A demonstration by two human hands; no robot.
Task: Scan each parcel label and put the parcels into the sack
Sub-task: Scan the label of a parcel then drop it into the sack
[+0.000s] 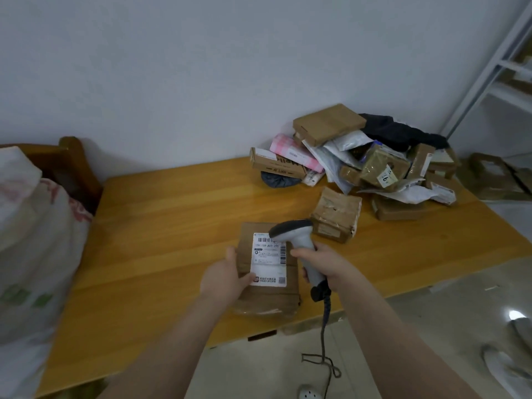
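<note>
Left hand (223,279) grips brown parcel (267,272) label-up on tabletop (161,226); right hand (322,264) fingers wrapped around barcode scanner (296,243), aimed for reading.

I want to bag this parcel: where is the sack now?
In the head view, the sack is at the far left, by the left end of the table, well left of the parcel in the left hand.

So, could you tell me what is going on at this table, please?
A person is scanning a parcel. The left hand holds it on the wooden table, label up, while the right hand grips a corded scanner pointed at the label. More parcels lie piled at the table's far right, and a white sack stands at the left.
</note>
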